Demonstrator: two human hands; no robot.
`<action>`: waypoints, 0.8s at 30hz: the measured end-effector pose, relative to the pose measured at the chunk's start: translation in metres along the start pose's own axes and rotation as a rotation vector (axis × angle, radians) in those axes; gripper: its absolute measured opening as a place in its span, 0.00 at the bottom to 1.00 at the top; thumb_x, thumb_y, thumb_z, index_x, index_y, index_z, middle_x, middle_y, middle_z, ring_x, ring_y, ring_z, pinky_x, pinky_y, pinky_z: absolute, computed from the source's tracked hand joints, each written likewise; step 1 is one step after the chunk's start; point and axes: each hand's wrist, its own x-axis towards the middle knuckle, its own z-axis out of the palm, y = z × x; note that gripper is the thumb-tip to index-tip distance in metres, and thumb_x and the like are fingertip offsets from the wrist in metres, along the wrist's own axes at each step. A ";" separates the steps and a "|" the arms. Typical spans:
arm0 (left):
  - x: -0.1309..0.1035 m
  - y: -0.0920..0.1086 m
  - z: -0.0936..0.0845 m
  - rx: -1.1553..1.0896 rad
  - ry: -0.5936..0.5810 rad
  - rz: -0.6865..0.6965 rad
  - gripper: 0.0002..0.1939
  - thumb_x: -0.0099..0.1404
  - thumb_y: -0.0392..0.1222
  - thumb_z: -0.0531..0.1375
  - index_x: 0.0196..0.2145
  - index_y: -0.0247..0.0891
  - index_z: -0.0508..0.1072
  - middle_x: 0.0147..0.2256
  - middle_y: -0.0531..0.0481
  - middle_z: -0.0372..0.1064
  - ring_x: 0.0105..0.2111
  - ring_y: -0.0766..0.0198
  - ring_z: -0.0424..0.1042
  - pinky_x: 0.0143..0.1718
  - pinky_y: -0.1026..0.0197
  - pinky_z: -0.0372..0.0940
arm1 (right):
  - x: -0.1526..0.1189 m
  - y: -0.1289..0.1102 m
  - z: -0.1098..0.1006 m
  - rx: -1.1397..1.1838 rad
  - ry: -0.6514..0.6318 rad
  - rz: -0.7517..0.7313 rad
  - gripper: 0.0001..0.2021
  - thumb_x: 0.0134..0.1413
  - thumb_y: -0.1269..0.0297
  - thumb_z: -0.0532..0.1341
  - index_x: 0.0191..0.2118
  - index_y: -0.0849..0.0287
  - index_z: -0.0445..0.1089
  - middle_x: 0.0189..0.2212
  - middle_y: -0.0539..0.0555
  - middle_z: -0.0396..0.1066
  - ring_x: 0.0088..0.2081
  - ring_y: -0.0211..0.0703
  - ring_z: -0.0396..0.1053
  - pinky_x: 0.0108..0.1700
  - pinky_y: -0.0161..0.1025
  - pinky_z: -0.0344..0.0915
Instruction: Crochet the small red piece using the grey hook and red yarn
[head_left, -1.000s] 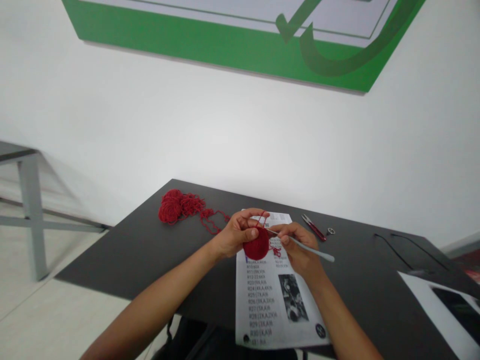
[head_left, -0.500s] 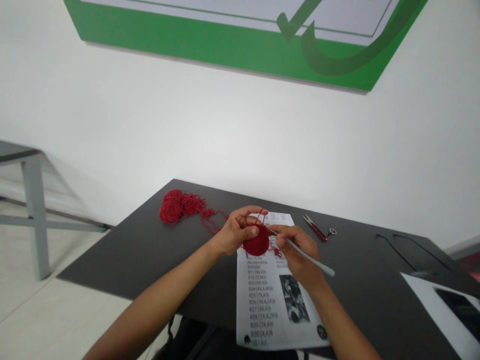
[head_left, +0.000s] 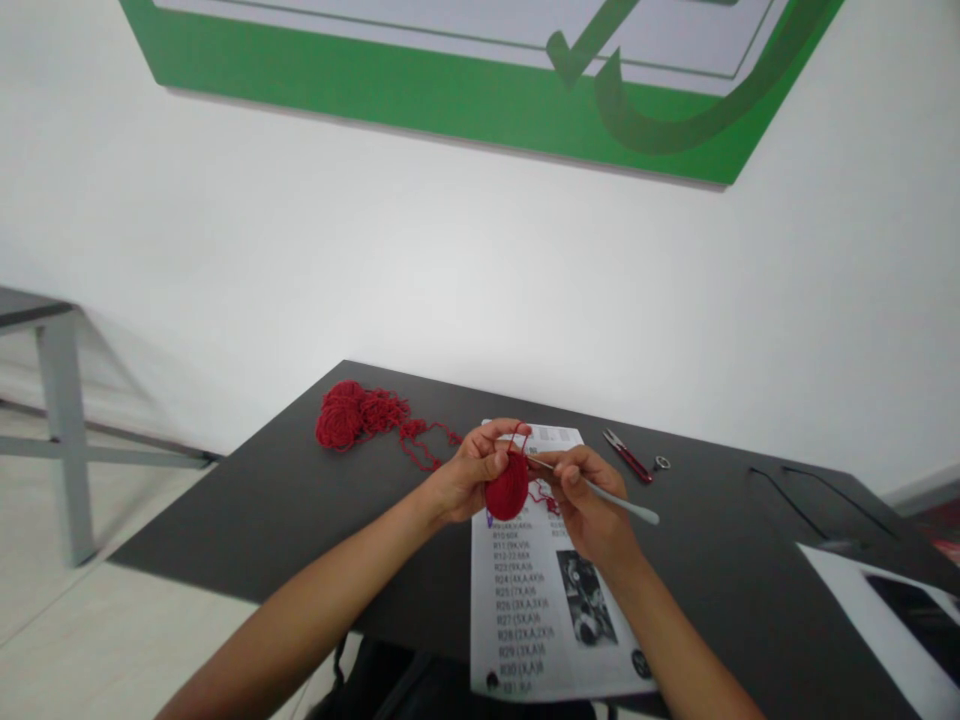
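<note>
A small round piece of red crochet (head_left: 507, 488) is pinched between the thumb and fingers of my left hand (head_left: 474, 467). Red yarn loops up over that hand's raised index finger. My right hand (head_left: 592, 500) grips a crochet hook (head_left: 626, 507) with a pale grey handle, its thin tip at the upper right edge of the red piece. Both hands are above a printed sheet (head_left: 517, 600) with rows of text and a dark picture. A tangled red yarn ball (head_left: 341, 415) lies at the table's back left, and a strand trails from it toward my left hand.
On the dark table (head_left: 360, 580), red-handled snips (head_left: 630, 458) with a small metal ring (head_left: 661, 463) lie behind my right hand. Glasses (head_left: 795, 505) and a white sheet with a dark device (head_left: 915, 620) are at the right. A grey-legged table (head_left: 66, 430) stands at far left.
The red piece has turned in my left hand and looks narrower, its lower edge slightly lower. The hook and my right hand have shifted slightly left. The whole view has moved a little.
</note>
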 end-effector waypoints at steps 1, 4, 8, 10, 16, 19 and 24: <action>0.000 0.000 0.001 -0.020 0.002 -0.008 0.24 0.54 0.43 0.76 0.47 0.36 0.76 0.35 0.46 0.82 0.35 0.59 0.82 0.41 0.62 0.74 | -0.001 0.001 -0.002 -0.042 -0.003 -0.018 0.09 0.58 0.54 0.69 0.35 0.53 0.74 0.43 0.55 0.83 0.41 0.48 0.81 0.46 0.47 0.76; 0.000 0.000 0.003 -0.075 0.000 -0.020 0.24 0.53 0.41 0.76 0.45 0.35 0.76 0.34 0.47 0.82 0.34 0.61 0.82 0.42 0.62 0.74 | -0.005 0.002 -0.005 -0.187 -0.008 -0.073 0.08 0.59 0.56 0.68 0.36 0.53 0.74 0.46 0.56 0.82 0.43 0.50 0.81 0.48 0.48 0.76; 0.000 0.000 0.007 -0.126 0.006 -0.034 0.24 0.53 0.40 0.76 0.45 0.35 0.75 0.32 0.49 0.81 0.32 0.62 0.81 0.39 0.63 0.73 | -0.006 -0.002 -0.002 -0.277 -0.001 -0.112 0.09 0.60 0.54 0.67 0.35 0.53 0.73 0.46 0.57 0.82 0.43 0.51 0.81 0.48 0.49 0.76; -0.001 -0.001 0.007 -0.133 0.015 -0.049 0.24 0.53 0.41 0.76 0.45 0.36 0.75 0.32 0.49 0.81 0.32 0.62 0.80 0.39 0.62 0.73 | -0.006 -0.005 0.000 -0.305 0.006 -0.120 0.10 0.60 0.53 0.67 0.35 0.53 0.73 0.45 0.57 0.82 0.42 0.50 0.81 0.47 0.48 0.76; -0.001 -0.002 0.004 -0.139 0.017 -0.051 0.24 0.52 0.41 0.76 0.45 0.36 0.75 0.31 0.52 0.80 0.30 0.64 0.80 0.37 0.64 0.73 | -0.007 -0.006 -0.003 -0.397 -0.021 -0.167 0.08 0.60 0.55 0.68 0.35 0.51 0.74 0.46 0.54 0.82 0.45 0.50 0.81 0.47 0.45 0.75; 0.000 0.000 0.004 -0.140 0.022 -0.052 0.25 0.50 0.40 0.77 0.44 0.36 0.75 0.32 0.52 0.80 0.30 0.64 0.80 0.34 0.66 0.73 | -0.007 -0.005 -0.006 -0.417 -0.028 -0.179 0.08 0.59 0.55 0.68 0.35 0.51 0.74 0.46 0.54 0.82 0.46 0.50 0.80 0.48 0.46 0.75; -0.001 0.000 0.006 -0.156 0.019 -0.054 0.24 0.51 0.39 0.77 0.44 0.36 0.76 0.32 0.51 0.81 0.30 0.65 0.81 0.35 0.67 0.74 | -0.007 -0.003 -0.005 -0.309 -0.020 -0.118 0.09 0.60 0.54 0.67 0.35 0.53 0.73 0.45 0.56 0.82 0.44 0.52 0.81 0.49 0.49 0.75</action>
